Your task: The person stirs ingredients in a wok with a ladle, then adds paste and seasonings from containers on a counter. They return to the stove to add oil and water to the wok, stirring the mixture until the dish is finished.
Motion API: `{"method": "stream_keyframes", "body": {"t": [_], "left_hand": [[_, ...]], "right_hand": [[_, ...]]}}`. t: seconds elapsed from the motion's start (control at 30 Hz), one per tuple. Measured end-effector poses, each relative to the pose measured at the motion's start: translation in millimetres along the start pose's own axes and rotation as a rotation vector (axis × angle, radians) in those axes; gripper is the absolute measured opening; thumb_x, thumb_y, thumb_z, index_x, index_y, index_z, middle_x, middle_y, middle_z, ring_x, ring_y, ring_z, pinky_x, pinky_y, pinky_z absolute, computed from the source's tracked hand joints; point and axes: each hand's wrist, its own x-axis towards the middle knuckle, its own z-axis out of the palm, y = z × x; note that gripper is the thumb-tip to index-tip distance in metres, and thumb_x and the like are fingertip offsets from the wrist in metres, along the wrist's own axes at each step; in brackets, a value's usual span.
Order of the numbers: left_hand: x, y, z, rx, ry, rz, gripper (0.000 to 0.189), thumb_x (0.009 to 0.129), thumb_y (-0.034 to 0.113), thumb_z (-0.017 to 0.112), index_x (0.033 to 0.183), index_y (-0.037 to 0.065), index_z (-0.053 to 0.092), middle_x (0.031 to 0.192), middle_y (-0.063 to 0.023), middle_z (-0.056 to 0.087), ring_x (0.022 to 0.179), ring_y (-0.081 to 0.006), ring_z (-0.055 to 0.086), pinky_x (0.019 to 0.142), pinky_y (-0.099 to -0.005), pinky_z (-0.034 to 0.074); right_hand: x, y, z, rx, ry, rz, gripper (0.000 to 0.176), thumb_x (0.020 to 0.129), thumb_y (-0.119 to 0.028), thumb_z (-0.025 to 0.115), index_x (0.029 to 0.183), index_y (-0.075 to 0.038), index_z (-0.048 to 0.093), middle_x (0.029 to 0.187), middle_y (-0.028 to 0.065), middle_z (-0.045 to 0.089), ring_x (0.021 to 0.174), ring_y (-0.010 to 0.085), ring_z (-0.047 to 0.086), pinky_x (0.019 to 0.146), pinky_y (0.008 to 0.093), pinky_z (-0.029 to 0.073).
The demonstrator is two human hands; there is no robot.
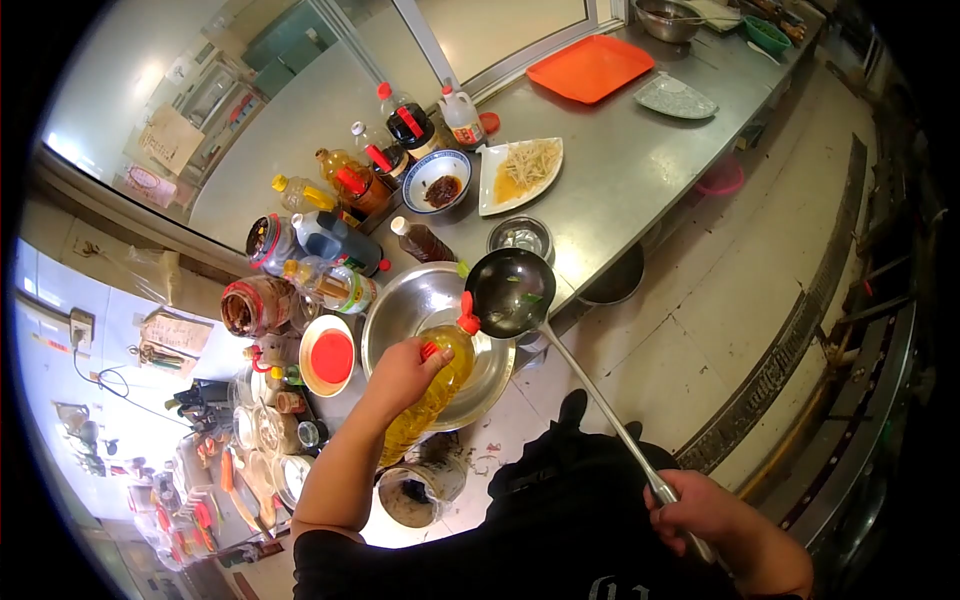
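Note:
My left hand (408, 375) is wrapped round a large clear bottle of yellow cooking oil (440, 375). The bottle tilts, its red-capped mouth right at the rim of a ladle (512, 290). In my right hand (695, 512) is the end of the ladle's long metal handle, low on the right. The ladle's deep, dark bowl faces up, with small green bits and a shine inside. Behind the bottle sits a wide steel basin (400, 300), partly covered by the bottle and ladle. A small steel bowl (520, 235) stands just beyond the ladle.
Several sauce bottles (335, 240) line the window side. Nearby are a patterned bowl of dark sauce (437, 182) and a plate of pale shreds (520, 175). An orange tray (590, 68) lies farther along the steel counter (620, 190). A bucket (425, 492) stands below my left arm.

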Motion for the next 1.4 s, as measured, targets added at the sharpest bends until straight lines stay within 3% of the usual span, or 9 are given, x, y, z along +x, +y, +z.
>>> {"method": "stream_keyframes", "body": {"t": [0.63,0.7,0.73,0.77,0.83,1.03,1.2,1.27,1.4], "left_hand": [[9.0,-20.6,-3.1,-0.138,0.116,0.112,0.042,0.084,0.039,0.06,0.083,-0.003,0.059,0.071,-0.0223,0.059,0.068,-0.038,0.058,0.065,-0.0428,0.045],[12.5,-27.1,-11.9,-0.252,0.181,0.157,0.038,0.084,0.034,0.06,0.08,-0.003,0.057,0.063,-0.0166,0.055,0.058,-0.0287,0.057,0.057,-0.0379,0.044],[12.8,-28.8,-20.7,-0.4,0.174,0.08,0.036,0.086,0.034,0.059,0.08,-0.001,0.056,0.059,-0.0101,0.053,0.052,-0.0169,0.054,0.05,-0.0312,0.041],[13.4,-31.4,-33.3,-0.406,0.183,0.074,0.036,0.086,0.034,0.059,0.08,-0.001,0.056,0.059,-0.0101,0.053,0.052,-0.0169,0.054,0.05,-0.0312,0.041],[16.7,-42.8,-61.3,-0.839,0.239,0.068,0.032,0.09,0.032,0.055,0.081,0.002,0.054,0.058,-0.005,0.051,0.049,-0.0111,0.049,0.046,-0.0266,0.039],[61.6,-53.9,-134.0,-1.18,0.653,0.387,0.027,0.094,0.027,0.046,0.077,0.006,0.049,0.064,-0.0004,0.043,0.054,-0.0102,0.044,0.051,-0.0245,0.039],[154.8,-88.5,-164.6,-1.245,0.606,0.248,0.029,0.091,0.036,0.051,0.091,0.007,0.056,0.081,-0.0025,0.057,0.078,-0.0148,0.052,0.076,-0.0387,0.043],[194.1,-100.3,-159.3,-1.542,0.293,-0.023,0.037,0.086,0.043,0.058,0.103,0.011,0.057,0.093,-0.0029,0.059,0.097,-0.0239,0.051,0.091,-0.0593,0.031],[280.8,-138.1,-117.0,-1.666,0.389,-0.089,0.042,0.081,0.046,0.063,0.107,0.014,0.057,0.097,-0.0025,0.058,0.105,-0.0313,0.048,0.091,-0.0718,0.019]], "right_hand": [[3.8,0.2,-8.4,0.218,-0.083,-0.019,0.016,0.074,0.002,0.053,0.086,-0.002,0.045,0.055,0.0072,0.047,0.04,0.0165,0.047,0.038,0.0281,0.038],[3.2,-2.8,-6.9,0.224,-0.058,-0.023,0.017,0.071,0.003,0.054,0.086,-0.002,0.047,0.056,0.0076,0.047,0.04,0.0166,0.046,0.037,0.0287,0.038],[2.1,-5.1,-6.0,0.237,-0.032,-0.027,0.018,0.069,0.004,0.054,0.086,-0.002,0.048,0.056,0.0081,0.048,0.04,0.0168,0.045,0.036,0.0294,0.037],[0.5,-8.6,-2.1,0.225,-0.034,-0.025,0.018,0.069,0.004,0.054,0.086,-0.002,0.048,0.056,0.0081,0.048,0.04,0.0168,0.045,0.036,0.0294,0.037],[-0.8,-15.4,8.0,0.219,0.05,-0.059,0.02,0.068,0.005,0.054,0.085,-0.001,0.048,0.056,0.0097,0.048,0.039,0.0178,0.045,0.035,0.0304,0.038],[13.6,-5.9,-6.0,0.357,-0.065,-0.114,0.018,0.071,0.003,0.054,0.088,0.0,0.047,0.057,0.0122,0.048,0.039,0.0207,0.045,0.034,0.0338,0.039],[26.6,1.9,-13.5,0.456,-0.098,-0.154,0.018,0.074,0.002,0.053,0.091,-0.001,0.047,0.056,0.0112,0.046,0.038,0.0221,0.046,0.035,0.0357,0.04],[28.8,2.0,-13.8,0.494,-0.067,-0.166,0.018,0.074,0.002,0.052,0.092,-0.001,0.047,0.056,0.0107,0.045,0.038,0.0225,0.045,0.035,0.036,0.04],[29.3,-11.6,-7.4,0.612,-0.059,-0.19,0.017,0.075,0.002,0.051,0.091,-0.002,0.046,0.054,0.0093,0.042,0.038,0.0218,0.045,0.035,0.0347,0.038]]}}
